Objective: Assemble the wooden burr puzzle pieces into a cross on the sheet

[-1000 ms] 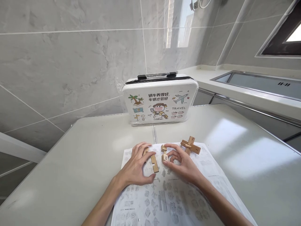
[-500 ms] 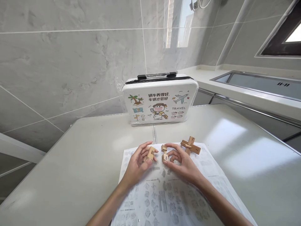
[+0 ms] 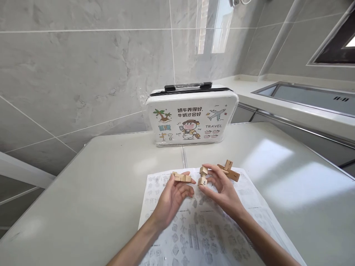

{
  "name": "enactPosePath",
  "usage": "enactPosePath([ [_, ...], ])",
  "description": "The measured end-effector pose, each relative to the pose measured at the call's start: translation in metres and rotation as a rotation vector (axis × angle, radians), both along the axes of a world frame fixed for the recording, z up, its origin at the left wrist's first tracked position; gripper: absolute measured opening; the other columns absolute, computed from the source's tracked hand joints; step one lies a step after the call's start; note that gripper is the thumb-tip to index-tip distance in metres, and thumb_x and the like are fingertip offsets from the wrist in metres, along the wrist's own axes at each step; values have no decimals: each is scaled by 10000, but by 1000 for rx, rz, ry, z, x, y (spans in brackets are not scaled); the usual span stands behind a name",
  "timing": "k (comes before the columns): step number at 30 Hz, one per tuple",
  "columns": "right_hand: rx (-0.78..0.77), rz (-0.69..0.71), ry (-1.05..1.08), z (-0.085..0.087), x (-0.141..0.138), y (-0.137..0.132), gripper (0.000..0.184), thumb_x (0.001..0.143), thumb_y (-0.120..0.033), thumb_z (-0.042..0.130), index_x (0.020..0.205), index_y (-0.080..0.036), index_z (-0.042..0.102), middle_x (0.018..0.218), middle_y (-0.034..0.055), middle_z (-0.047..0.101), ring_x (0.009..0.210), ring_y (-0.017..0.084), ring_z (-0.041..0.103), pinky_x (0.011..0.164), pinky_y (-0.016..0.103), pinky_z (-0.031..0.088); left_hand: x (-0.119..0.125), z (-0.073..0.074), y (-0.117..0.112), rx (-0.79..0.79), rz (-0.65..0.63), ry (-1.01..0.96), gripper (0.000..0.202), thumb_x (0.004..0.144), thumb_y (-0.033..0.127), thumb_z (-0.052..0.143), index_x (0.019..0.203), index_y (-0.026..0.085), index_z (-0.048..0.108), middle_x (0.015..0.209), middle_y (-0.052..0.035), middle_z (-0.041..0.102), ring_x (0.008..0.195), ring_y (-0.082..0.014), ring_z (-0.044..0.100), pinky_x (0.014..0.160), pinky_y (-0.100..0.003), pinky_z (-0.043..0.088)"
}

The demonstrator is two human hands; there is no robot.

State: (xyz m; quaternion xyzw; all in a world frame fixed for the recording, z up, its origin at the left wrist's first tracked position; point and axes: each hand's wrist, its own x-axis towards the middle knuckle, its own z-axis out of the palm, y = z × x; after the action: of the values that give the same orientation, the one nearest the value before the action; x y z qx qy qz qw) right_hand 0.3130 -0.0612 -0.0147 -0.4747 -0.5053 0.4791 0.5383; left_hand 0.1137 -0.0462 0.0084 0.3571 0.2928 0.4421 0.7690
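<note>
My left hand [image 3: 173, 197] grips a notched wooden puzzle piece [image 3: 182, 178] between thumb and fingers, its long side lying roughly level. In my right hand [image 3: 222, 188] is another wooden puzzle piece [image 3: 203, 176], narrow in the middle and marked "3", held upright between thumb and index finger. The two pieces are close but apart. Just beyond my right hand, a cross of joined wooden puzzle pieces [image 3: 233, 174] lies at the upper right of the printed sheet [image 3: 199, 236], partly hidden by my fingers. Puzzle diagrams cover the sheet under both hands.
A white case [image 3: 172, 101] with cartoon prints and a black handle, wrapped in clear plastic, stands at the back of the white table [image 3: 91, 192]. Behind it rises a grey tiled wall [image 3: 83, 74]. A counter with a sink [image 3: 310, 96] is at the right.
My left hand has turned its piece from upright to nearly level. My right hand still holds its piece upright, slightly farther right in view. The camera view has shifted a little.
</note>
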Motion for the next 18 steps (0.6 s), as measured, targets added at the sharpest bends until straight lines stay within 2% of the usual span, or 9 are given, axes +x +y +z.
enactPosePath([
  [2, -61, 68, 91, 2, 2, 0, 590, 860, -466, 812, 1360, -291, 553, 1192, 77, 655, 1010, 252, 665, 896, 388, 560, -2, 0, -1, 111, 21, 112, 529, 1017, 573, 584, 1363, 179, 651, 1280, -137, 676, 977, -217, 639, 957, -378, 486],
  [4, -119, 136, 152, 4, 3, 1, 571, 867, -484, 810, 1343, -272, 578, 1175, 87, 674, 1066, 268, 660, 906, 390, 554, -4, 1, -3, 237, 32, 251, 564, 952, 506, 722, 1429, 234, 595, 1390, -126, 631, 1131, -250, 626, 1040, -398, 467],
  [7, -162, 245, 202, 7, 4, 1, 516, 880, -517, 797, 1291, -260, 618, 1181, 90, 670, 960, 231, 665, 804, 349, 559, -7, 5, -4, 403, 47, 480, 690, 846, 393, 857, 1456, 300, 550, 1467, -98, 595, 1314, -294, 556, 1141, -440, 415],
  [9, -174, 342, 229, 7, 4, 2, 501, 880, -534, 795, 1261, -256, 626, 1157, 79, 664, 806, 179, 641, 724, 327, 550, -8, 8, -4, 510, 56, 637, 688, 813, 338, 880, 1427, 324, 570, 1459, -78, 602, 1321, -298, 550, 1141, -455, 417],
  [11, -179, 409, 249, 6, 4, 2, 500, 867, -543, 810, 1228, -252, 623, 1109, 60, 654, 739, 151, 611, 696, 315, 543, -9, 10, -3, 620, 35, 745, 676, 799, 289, 879, 1404, 340, 581, 1421, -63, 628, 1264, -289, 587, 1103, -460, 453],
  [13, -177, 423, 256, 5, 5, 3, 502, 844, -544, 835, 1185, -248, 616, 1051, 41, 639, 757, 152, 604, 682, 297, 533, -11, 11, 0, 744, -7, 785, 667, 805, 260, 867, 1399, 344, 576, 1387, -54, 652, 1235, -279, 611, 1117, -482, 447],
  [16, -203, 458, 226, 5, 7, 5, 517, 818, -541, 861, 1145, -239, 597, 976, 20, 624, 792, 162, 605, 689, 288, 524, -14, 11, 6, 926, -95, 810, 645, 823, 273, 861, 1400, 333, 579, 1383, -58, 671, 1275, -284, 610, 1207, -534, 356],
  [18, -233, 496, 196, 5, 9, 6, 523, 813, -544, 863, 1130, -233, 587, 956, 16, 626, 798, 170, 614, 697, 296, 527, -17, 11, 9, 982, -154, 822, 651, 824, 291, 867, 1410, 326, 585, 1388, -65, 675, 1302, -291, 601, 1218, -537, 349],
])
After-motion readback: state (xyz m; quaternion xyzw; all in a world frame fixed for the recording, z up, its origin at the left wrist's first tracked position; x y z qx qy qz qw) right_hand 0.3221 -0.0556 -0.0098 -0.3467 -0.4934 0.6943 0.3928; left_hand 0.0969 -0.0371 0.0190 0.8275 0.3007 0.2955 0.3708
